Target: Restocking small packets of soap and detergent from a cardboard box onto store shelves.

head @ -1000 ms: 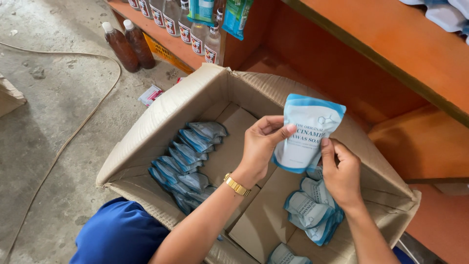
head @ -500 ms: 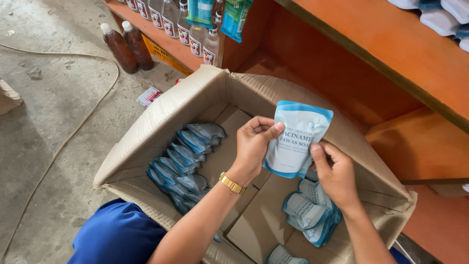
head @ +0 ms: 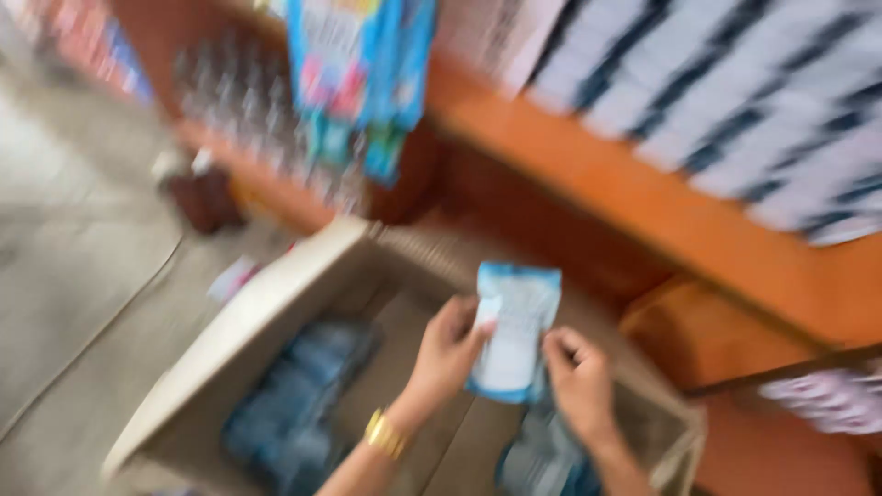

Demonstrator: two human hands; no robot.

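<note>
The view is blurred by motion. Both my hands hold one blue and white pouch (head: pixel 516 329) upright above an open cardboard box (head: pixel 276 303). My left hand (head: pixel 447 349), with a gold watch on the wrist, grips the pouch's left edge. My right hand (head: pixel 577 381) grips its lower right edge. Inside the box lie several more blue pouches, one group at the left (head: pixel 294 400) and another under my right hand (head: pixel 542 455).
An orange wooden shelf (head: pixel 643 202) runs behind the box, with white and dark packets (head: pixel 717 101) stacked on it. Blue packages (head: pixel 358 73) hang above the box. Dark bottles (head: pixel 204 197) stand on the grey floor (head: pixel 64 266) at the left.
The camera has swung upward, so the shelf now fills the top and the box sits lower. Both hands still hold the pouch over the box. Everything is now blurred.
</note>
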